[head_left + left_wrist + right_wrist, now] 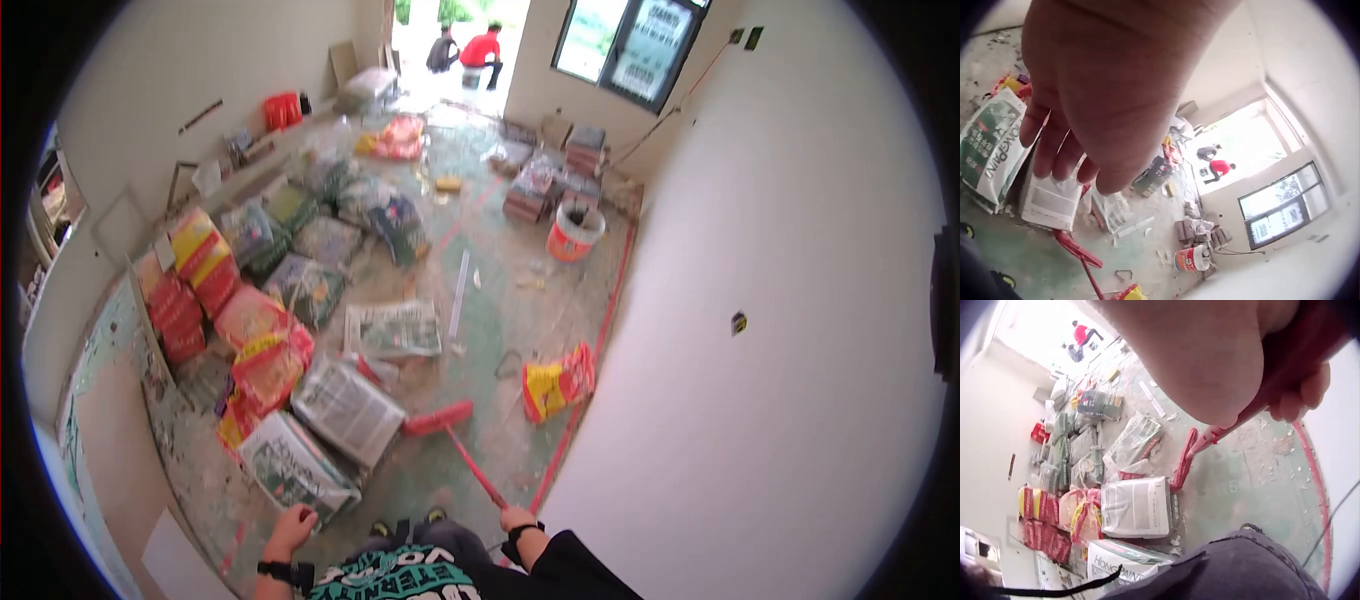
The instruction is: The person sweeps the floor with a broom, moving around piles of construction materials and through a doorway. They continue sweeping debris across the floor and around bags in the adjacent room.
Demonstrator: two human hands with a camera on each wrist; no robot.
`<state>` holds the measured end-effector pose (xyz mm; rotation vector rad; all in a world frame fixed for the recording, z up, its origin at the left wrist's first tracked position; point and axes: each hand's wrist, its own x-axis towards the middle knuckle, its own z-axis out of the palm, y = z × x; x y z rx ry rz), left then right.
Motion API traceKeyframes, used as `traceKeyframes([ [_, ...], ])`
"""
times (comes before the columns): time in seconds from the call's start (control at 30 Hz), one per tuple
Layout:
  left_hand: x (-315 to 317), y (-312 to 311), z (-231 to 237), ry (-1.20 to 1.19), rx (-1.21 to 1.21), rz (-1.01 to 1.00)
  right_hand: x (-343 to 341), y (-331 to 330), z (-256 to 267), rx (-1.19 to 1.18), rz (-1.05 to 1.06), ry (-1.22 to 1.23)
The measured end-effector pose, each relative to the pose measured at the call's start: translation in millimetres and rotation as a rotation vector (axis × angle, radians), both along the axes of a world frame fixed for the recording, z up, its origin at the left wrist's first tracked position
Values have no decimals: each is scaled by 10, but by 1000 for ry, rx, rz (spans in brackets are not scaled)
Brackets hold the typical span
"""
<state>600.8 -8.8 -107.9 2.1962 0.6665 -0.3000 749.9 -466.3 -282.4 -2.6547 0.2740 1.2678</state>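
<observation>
My right hand [517, 518] grips the handle of a red broom [472, 463]. In the head view, the broom's wide head lies on the floor ahead of my feet, its end beside a white printed bag [350, 412]. The right wrist view shows fingers [1304, 394] wrapped round the red handle. Low on the left, my left hand [292, 528] hangs near a green-and-white bag [295, 465], its fingers loosely bent and holding nothing. Those relaxed fingers [1069, 153] overlap the bags in the left wrist view.
Red-and-yellow bags [265, 365] and filled sacks [305, 285] crowd the left side. A crumpled red-and-yellow bag [558, 383] lies by the right wall, with a bucket [576, 232] farther back. Two people sit near the far doorway [420, 45]. Debris dots the floor.
</observation>
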Motion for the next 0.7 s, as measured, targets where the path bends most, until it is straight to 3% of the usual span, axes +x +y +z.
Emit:
traceKeyframes([
  [0.07, -115, 64, -77, 22, -27, 187, 88, -157, 113, 2, 9, 30],
  [0.13, -345, 216, -243, 157, 37, 205, 43, -370, 202, -20, 26, 21],
  [0.2, -859, 383, -716, 202, 252, 149, -109, -682, 85, -66, 33, 16],
  [0.27, -1257, 462, -930, 527, 191, 161, -425, -1172, -219, -25, 188, 31],
  [0.3, -1420, 442, -899, 465, 35, 88, -401, -1293, -328, -18, 194, 28],
  [0.33, -1895, 739, -1736, 475, 276, -329, -374, -1350, -328, -40, 175, 29],
  [0.37, -1964, 702, -1765, 495, 298, -371, -370, -1401, -289, -66, 155, 34],
  [0.43, -2015, 518, -1768, 268, 22, 358, -502, -1562, -149, -125, 108, 58],
  [0.47, -1977, 569, -1784, 276, 17, 356, -567, -1659, -70, -158, 83, 68],
  [0.53, -1830, 670, -1841, 373, -267, 651, -688, -1808, 175, -226, 34, 89],
  [0.63, -1464, 979, -1863, 348, -151, 557, -698, -1764, 752, -320, -42, 103],
  [0.7, -1006, 1183, -1954, 281, -228, 547, -340, -1547, 1143, -366, -97, 69],
])
